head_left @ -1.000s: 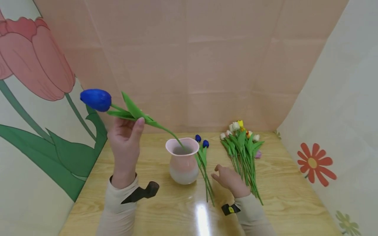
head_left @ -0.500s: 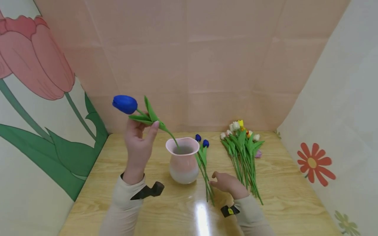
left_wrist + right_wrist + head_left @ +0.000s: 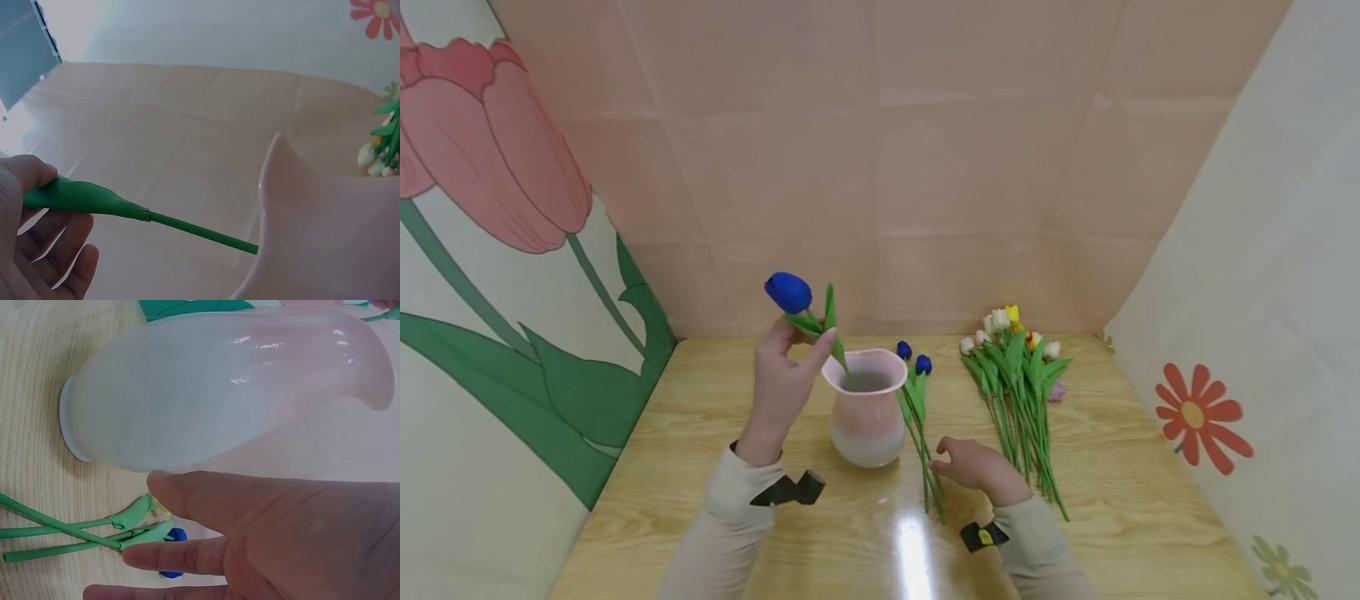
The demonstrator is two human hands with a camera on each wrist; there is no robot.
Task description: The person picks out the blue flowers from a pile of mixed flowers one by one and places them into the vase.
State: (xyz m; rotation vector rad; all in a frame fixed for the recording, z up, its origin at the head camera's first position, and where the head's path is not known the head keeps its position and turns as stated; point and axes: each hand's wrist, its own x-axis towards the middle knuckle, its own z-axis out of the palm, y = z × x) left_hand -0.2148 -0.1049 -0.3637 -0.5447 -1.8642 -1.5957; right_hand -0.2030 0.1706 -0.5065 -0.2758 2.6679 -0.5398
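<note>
My left hand [image 3: 781,385] pinches an artificial blue tulip [image 3: 788,292] by its leafy stem, between thumb and fingers. The flower tilts up to the left, and its lower stem passes into the mouth of a pink-and-white vase [image 3: 867,437]. In the left wrist view, the stem's end is hidden behind the vase rim [image 3: 269,206]. Low over the table, my right hand [image 3: 981,468] has its fingers extended and holds nothing. It is near the stems of two blue tulips [image 3: 919,400] lying right of the vase; the right wrist view shows its thumb close to the vase.
A bunch of mixed tulips [image 3: 1018,375], white, yellow and others, lies at the right on the wooden table [image 3: 1135,492]. A pink backdrop [image 3: 880,167] stands behind, with flower-printed panels at both sides.
My left hand has moved right and down with the blue tulip, bringing its stem deeper into the vase. The right hand shifted slightly left toward the lying stems, then stayed put.
</note>
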